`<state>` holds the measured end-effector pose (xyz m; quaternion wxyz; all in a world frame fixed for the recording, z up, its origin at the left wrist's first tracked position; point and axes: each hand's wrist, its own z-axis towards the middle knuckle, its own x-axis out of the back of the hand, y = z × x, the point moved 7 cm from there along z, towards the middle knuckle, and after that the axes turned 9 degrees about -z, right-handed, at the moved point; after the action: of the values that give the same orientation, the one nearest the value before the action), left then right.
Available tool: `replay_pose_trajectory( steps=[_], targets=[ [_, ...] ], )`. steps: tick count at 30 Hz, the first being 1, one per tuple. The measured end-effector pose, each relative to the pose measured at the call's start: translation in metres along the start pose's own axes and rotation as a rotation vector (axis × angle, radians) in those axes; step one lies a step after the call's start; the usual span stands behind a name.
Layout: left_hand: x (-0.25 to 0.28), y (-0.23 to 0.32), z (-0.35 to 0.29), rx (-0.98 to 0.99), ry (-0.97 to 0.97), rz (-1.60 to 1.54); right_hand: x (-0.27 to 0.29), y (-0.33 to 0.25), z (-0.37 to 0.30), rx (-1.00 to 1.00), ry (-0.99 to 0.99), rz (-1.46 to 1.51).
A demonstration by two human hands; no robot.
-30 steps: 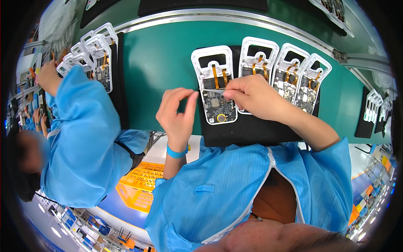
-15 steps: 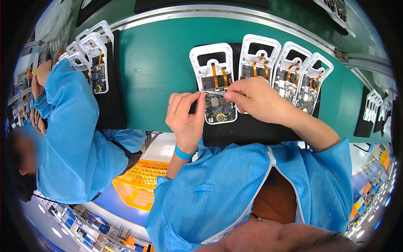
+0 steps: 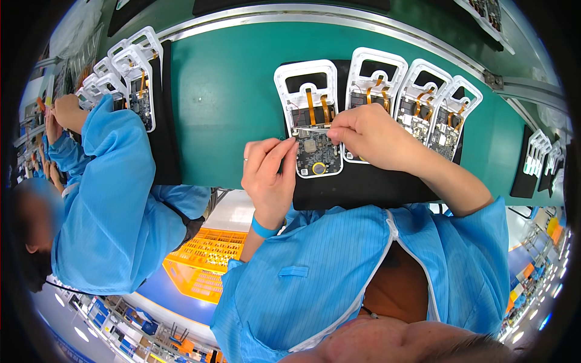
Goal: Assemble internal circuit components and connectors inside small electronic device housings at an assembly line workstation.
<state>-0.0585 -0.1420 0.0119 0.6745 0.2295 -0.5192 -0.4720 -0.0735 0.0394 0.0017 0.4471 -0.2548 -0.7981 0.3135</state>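
A white housing (image 3: 322,68) with a handle-like opening lies on a black mat (image 3: 375,192), its dark circuit board (image 3: 321,151) facing up. Orange flat cables (image 3: 310,107) run across its upper part. My right hand (image 3: 375,136) pinches thin metal tweezers (image 3: 315,130), which lie nearly level over the upper board, tips toward its left edge. At that left rim, the thumb and fingertips of my left hand (image 3: 269,172) are pressed together against the housing's side; whatever they may pinch is too small to make out.
Several similar white housings (image 3: 417,91) with boards stand fanned out on the right, partly behind my right hand. Leftward, a co-worker in a blue smock (image 3: 115,212) sits by more housings (image 3: 133,60). An orange crate (image 3: 203,260) is below the green table (image 3: 230,91).
My left fingertips have drawn down slightly, away from the tweezer tips. The tweezers have shifted a little right and up. The co-worker's arm has moved toward their housings.
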Motion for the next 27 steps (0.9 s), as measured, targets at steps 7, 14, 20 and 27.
replay_pose_trajectory(
  steps=[7,14,20,27],
  targets=[
    [-0.004,-0.002,-0.001,-0.032,-0.016,-0.047,-0.001,0.003,0.008,0.031,-0.08,-0.004],
    [-0.005,-0.006,-0.003,-0.006,-0.017,-0.08,0.003,0.006,0.017,-0.101,-0.255,0.046],
    [-0.004,-0.005,-0.002,-0.012,-0.024,-0.077,0.003,0.007,0.018,-0.121,-0.297,0.026],
    [-0.005,-0.007,-0.003,0.004,-0.018,-0.09,0.003,0.01,0.022,-0.086,-0.294,0.004]
  ],
)
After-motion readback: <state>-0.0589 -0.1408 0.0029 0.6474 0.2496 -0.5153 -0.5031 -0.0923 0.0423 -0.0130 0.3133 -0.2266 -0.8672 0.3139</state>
